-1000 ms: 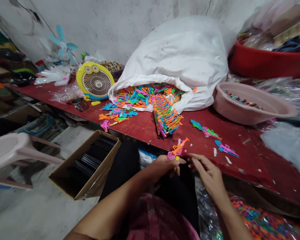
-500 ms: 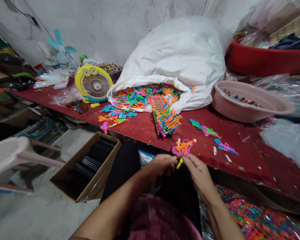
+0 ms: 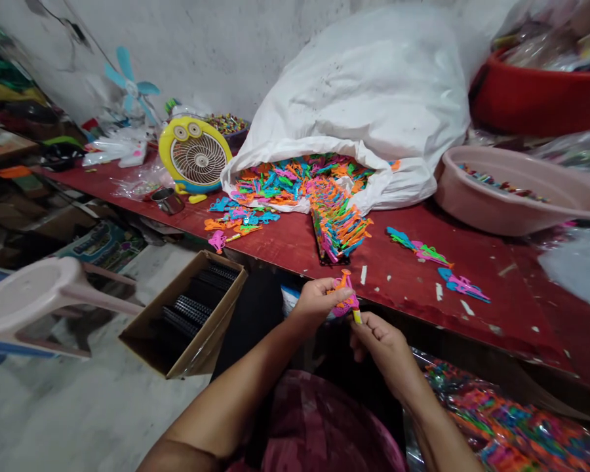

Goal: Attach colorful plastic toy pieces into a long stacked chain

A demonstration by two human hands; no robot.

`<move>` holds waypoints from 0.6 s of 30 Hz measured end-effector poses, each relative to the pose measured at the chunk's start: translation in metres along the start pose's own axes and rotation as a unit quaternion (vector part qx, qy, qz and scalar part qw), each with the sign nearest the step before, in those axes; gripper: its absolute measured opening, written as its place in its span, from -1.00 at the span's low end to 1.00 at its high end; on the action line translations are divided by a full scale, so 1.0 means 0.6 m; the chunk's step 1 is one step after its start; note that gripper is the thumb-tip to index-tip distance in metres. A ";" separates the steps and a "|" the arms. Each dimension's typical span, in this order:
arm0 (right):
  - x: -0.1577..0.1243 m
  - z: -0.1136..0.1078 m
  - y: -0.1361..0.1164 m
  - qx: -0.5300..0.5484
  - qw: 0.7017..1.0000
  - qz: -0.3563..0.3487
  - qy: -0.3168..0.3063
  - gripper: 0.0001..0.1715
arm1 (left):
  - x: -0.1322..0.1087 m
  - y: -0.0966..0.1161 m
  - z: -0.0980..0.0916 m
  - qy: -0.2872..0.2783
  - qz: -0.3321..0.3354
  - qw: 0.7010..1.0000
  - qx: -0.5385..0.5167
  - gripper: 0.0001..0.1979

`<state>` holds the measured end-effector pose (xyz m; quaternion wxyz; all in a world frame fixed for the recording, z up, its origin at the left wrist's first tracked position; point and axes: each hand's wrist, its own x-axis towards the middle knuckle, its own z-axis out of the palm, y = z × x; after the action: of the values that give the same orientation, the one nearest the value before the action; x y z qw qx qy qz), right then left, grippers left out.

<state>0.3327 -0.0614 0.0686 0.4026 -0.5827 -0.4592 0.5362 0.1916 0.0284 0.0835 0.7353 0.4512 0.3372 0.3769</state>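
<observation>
Just off the table's front edge, my left hand (image 3: 317, 301) is closed with thumb and fingers on small pink and orange plastic pieces (image 3: 345, 296). My right hand (image 3: 379, 339) pinches a short yellow piece (image 3: 356, 316) at their lower end; whether it is joined to them I cannot tell. Beyond my hands, a black holder (image 3: 318, 239) bears a dense row of coloured plastic pieces (image 3: 341, 219). It reaches toward the mouth of a white sack (image 3: 368, 92) full of similar pieces. More loose pieces (image 3: 240, 216) lie on the table to the left.
On the red table (image 3: 285, 246) stand a yellow fan (image 3: 199, 157), a metal cup (image 3: 167, 201) and a pink basin (image 3: 501, 210). A carton (image 3: 206, 334) of black holders is at my left, near a plastic stool (image 3: 34, 295). Bagged coloured pieces (image 3: 521, 419) lie low at the right.
My left hand has come up onto the pink and orange pieces, which now point more upright. My right hand has shifted slightly down to the yellow end. The view has turned a little left.
</observation>
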 end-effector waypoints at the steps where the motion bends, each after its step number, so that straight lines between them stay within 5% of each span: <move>1: -0.002 0.000 0.000 -0.020 1.000 -0.009 0.003 -0.57 | 0.000 0.000 0.000 -0.001 -0.009 1.000 -0.006 -0.54; 7: -0.010 -0.003 -0.003 -0.089 0.995 -0.048 0.012 -0.57 | -0.009 0.002 0.004 -0.009 0.006 1.000 -0.009 -0.55; 18: 0.008 0.004 -0.007 -0.026 0.999 -0.035 -0.018 -0.54 | -0.003 0.001 -0.008 -0.010 0.004 1.000 0.005 -0.55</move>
<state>0.3302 -0.0556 0.0712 0.3974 -0.5672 -0.5001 0.5198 0.1866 0.0290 0.0828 0.7350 0.4599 0.3298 0.3735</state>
